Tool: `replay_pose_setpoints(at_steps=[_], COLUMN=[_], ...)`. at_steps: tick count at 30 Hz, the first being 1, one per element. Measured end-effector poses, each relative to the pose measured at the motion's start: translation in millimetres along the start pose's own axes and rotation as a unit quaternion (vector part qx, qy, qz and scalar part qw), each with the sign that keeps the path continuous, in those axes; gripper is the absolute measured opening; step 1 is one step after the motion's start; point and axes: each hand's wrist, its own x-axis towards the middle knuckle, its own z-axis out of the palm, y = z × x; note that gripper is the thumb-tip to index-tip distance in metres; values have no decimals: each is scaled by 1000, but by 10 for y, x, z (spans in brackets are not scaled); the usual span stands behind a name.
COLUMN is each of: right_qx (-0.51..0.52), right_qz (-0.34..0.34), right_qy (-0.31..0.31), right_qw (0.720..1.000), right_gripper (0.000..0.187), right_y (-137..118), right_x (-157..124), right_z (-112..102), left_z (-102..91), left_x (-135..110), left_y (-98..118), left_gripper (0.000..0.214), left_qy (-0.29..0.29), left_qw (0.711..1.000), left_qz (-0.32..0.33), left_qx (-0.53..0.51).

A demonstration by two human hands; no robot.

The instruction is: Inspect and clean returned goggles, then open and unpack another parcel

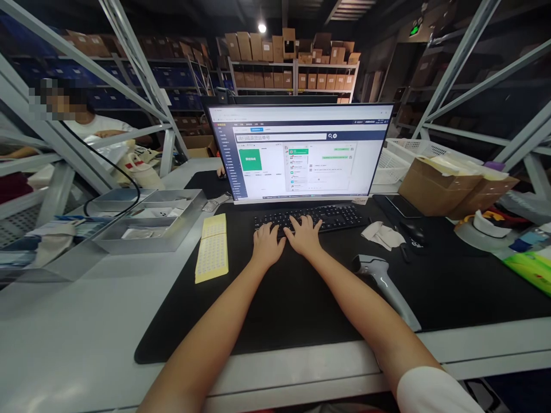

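Both of my hands rest on a black keyboard (340, 216) that lies on a black desk mat (275, 304). My left hand (267, 243) has its fingers spread over the keys at the keyboard's left part. My right hand (305, 234) lies just beside it, fingers also spread flat on the keys. Neither hand holds anything. Behind the keyboard stands a wide monitor (301, 152) showing a software window with a green block and a chat panel.
A grey barcode scanner (384, 281) lies right of my right arm. A yellow label sheet (212, 248) and a metal tray (150, 221) sit to the left. A mouse (412, 230), cardboard boxes (447, 186) and white baskets (396, 160) stand right. Another person sits far left behind racking.
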Motion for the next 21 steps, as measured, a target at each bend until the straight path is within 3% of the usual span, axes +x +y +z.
replay_pose_setpoints(at_steps=[10, 18, 21], right_qx=[41, 35, 43], right_qz=[43, 168, 182], right_qy=[16, 24, 17], right_qw=[998, 985, 982], right_gripper=[56, 56, 57], right_y=[59, 372, 407], right_x=[61, 202, 214], right_z=[-7, -142, -146], left_z=[-13, -41, -47], left_x=[-1, -2, 1], left_y=[-1, 7, 9], left_gripper=[54, 55, 55], left_qy=[1, -10, -13], left_qw=[1000, 1000, 1000], left_qz=[4, 2, 1], left_qx=[6, 8, 8])
